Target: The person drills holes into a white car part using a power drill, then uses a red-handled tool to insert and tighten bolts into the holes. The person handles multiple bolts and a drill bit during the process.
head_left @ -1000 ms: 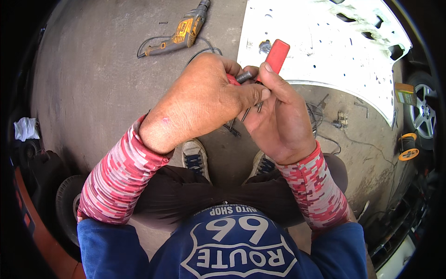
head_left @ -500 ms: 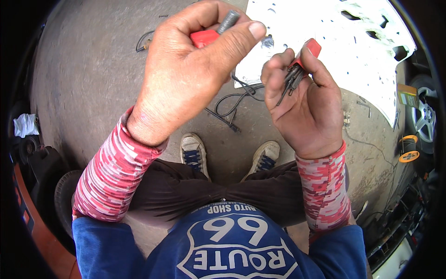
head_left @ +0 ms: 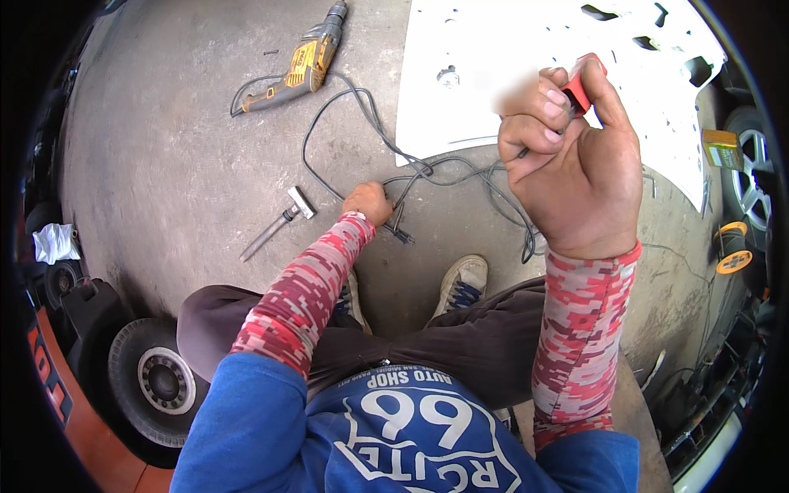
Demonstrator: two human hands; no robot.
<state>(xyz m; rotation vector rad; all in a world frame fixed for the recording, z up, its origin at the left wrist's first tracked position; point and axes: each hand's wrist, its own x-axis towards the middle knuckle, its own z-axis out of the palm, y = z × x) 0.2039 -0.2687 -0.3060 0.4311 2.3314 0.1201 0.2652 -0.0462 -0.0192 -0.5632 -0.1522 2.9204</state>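
Observation:
My right hand is raised at the right, palm toward me, fingers curled round a red plastic holder. A bit of dark thin metal shows between the fingers; most of it is hidden. Low over the concrete floor, my left hand reaches down with its fingers bent, beside a black power cord and its plug. What those fingers hold, if anything, is hidden. A hammer with a grey head lies just left of that hand. Farther off is a yellow and black power drill.
A large white metal panel with cut-out holes lies at the far right. Beyond it are a wheel, a small box and an orange spool. A tyre stands near left. My shoes are below my hands.
My left hand, which held a threaded bolt and a red piece up high, has gone down to the floor. My right fingers have closed over the dark rods. Drill and hammer now show.

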